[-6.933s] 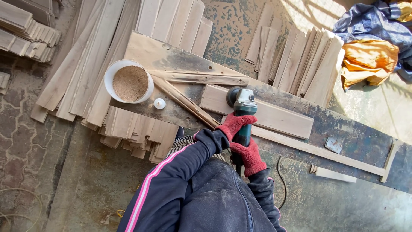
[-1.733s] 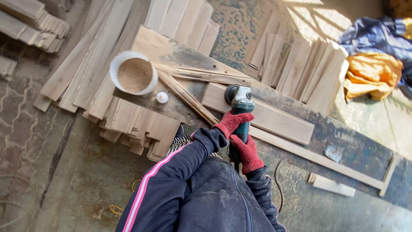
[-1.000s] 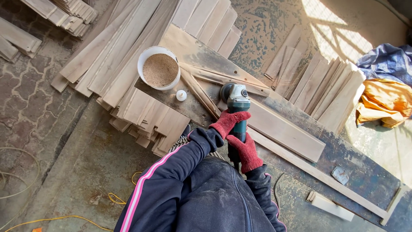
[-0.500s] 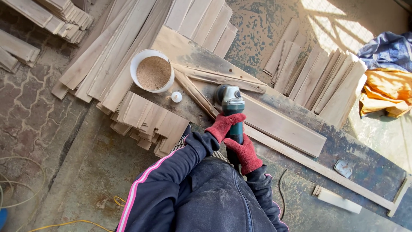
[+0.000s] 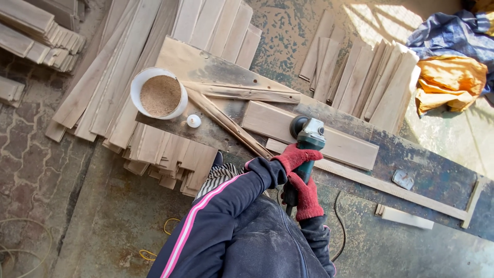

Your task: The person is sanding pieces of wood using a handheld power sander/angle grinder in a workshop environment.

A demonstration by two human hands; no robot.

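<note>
I see the grinder [image 5: 307,135] gripped in both hands, its round head pressed on the flat board [image 5: 309,135] lying on the surface [image 5: 432,177] just ahead of them. My left hand [image 5: 294,156], in a red glove, wraps the green body near the head; my right hand [image 5: 307,194], gloved the same, closes round the rear handle, nearer my body. Both arms bend in close, the left sleeve dark with a pink stripe. Left of the hands stands a white bucket [image 5: 159,93] of sawdust, a small white cap [image 5: 193,121] beside it. Beyond the hands lean stacked boards [image 5: 370,82]; far right lies orange and blue cloth [image 5: 450,77].
</note>
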